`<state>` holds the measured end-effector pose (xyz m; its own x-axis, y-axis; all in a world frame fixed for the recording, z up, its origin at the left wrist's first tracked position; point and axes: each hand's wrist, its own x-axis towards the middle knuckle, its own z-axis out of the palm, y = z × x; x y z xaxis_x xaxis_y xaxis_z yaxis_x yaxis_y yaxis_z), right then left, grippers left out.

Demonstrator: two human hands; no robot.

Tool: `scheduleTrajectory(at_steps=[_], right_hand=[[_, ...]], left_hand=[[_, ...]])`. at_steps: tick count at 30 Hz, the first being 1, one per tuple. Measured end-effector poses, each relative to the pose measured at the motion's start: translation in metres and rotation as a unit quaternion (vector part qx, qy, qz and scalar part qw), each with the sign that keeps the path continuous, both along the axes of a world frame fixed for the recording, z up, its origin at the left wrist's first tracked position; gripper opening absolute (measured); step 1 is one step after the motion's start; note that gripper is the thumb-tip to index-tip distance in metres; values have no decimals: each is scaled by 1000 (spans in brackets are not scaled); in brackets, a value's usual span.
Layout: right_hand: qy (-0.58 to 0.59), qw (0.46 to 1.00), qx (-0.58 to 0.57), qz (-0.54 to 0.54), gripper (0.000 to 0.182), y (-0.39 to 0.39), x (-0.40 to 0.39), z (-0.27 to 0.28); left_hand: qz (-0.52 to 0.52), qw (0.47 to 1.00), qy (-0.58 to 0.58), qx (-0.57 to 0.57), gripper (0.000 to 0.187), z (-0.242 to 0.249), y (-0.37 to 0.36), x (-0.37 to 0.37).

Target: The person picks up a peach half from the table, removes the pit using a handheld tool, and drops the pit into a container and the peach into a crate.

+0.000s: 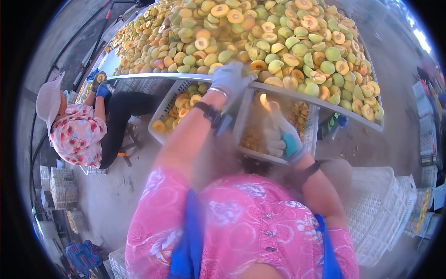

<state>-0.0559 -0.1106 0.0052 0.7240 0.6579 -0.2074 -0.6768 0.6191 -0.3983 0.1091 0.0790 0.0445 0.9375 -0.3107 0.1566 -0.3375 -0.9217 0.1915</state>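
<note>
My left hand (228,76), in a pale glove, is at the metal rim of the table (153,76), against the heap of halved apricots (278,42). Its fingers are smeared by motion, so what they hold, if anything, does not show. Over a white crate (239,122) holding small brown-yellow pieces hovers my right hand (282,137), in a grey glove with a teal patch. Its fingers are curled, and a bright, orange-lit tip (265,102) sticks up from them, too blurred to name. Left of that crate, another crate (155,124) contains apricot halves.
A co-worker (76,130) in a hat and blue gloves sits at the table's left end, a halved fruit by the hands. Stacked white crates (371,204) stand at my right, with more crates (63,186) at far left. Fruit scraps dot the floor.
</note>
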Motion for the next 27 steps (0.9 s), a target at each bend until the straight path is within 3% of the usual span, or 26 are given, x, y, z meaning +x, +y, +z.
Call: scheduleTrajectory(at_steps=[3,6,8,9,10,13,14,15,16,17,18,19,21,22,23,24,25,26,27], right_hand=[[10,1000,-26,-7,33,-3,-1,0],[18,996,-77,36,34,-11,10,-15],[15,990,-124,71,34,-8,15,-46],[-150,922,-353,-58,35,1,15,-72],[-301,762,-544,-182,37,6,14,-86],[-334,713,-596,-157,41,-8,6,-76],[-191,728,-637,-164,41,-9,0,-61],[-181,725,-644,-161,41,-14,-2,-62],[-318,582,-747,47,40,-21,-4,-64],[-425,389,-777,254,39,-29,-10,-68],[-459,411,-760,206,34,-52,-12,-168],[-459,406,-763,206,34,-51,-16,-161],[-485,332,-731,347,34,-39,-17,-127],[-453,331,-772,299,34,-32,-21,-106],[-457,329,-769,304,34,-30,-22,-115],[-425,338,-776,321,34,-32,-24,-130],[-393,345,-784,335,35,-31,-24,-132],[-394,343,-785,333,35,-31,-26,-134],[-420,373,-767,311,35,-28,-27,-123]], left_hand=[[26,998,50,20,51,-2,-9,15],[44,992,100,-58,57,-11,3,20],[45,987,85,-132,47,-18,10,21],[45,986,84,-136,47,-20,10,21],[67,982,76,-157,47,-23,10,21],[86,970,76,-216,50,-17,13,19],[87,961,83,-250,52,-19,14,18],[74,954,70,-284,57,-27,16,24],[69,953,58,-289,56,-33,18,30],[64,953,44,-293,56,-40,19,32],[62,951,48,-298,56,-47,20,29],[35,936,53,-345,52,-49,22,29],[15,917,51,-396,48,-45,29,27],[-14,807,141,-574,41,-44,29,15],[-43,654,224,-721,34,-46,27,0],[-34,559,255,-788,33,-42,23,-20],[-33,558,252,-790,33,-46,18,-31],[7,468,275,-840,29,-48,13,-40],[45,372,295,-879,25,-48,11,-45]])
